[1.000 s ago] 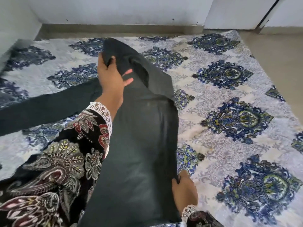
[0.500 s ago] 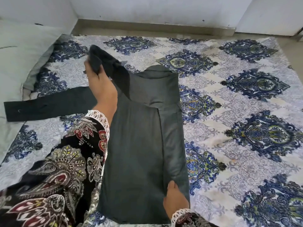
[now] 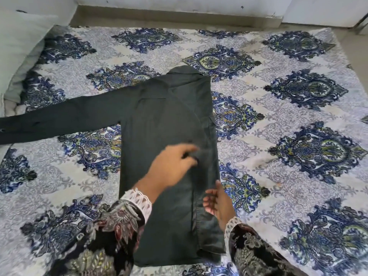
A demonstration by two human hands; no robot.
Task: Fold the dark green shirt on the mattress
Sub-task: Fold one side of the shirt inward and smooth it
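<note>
The dark green shirt is laid flat on the mattress, its right side folded in, and both the blurry left hand and right hand are open over it, so the fold should be pressed smooth.

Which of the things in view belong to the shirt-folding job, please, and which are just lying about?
Part of the job: dark green shirt, mattress, left hand, right hand.
Just lying about: grey pillow, bare floor.
</note>
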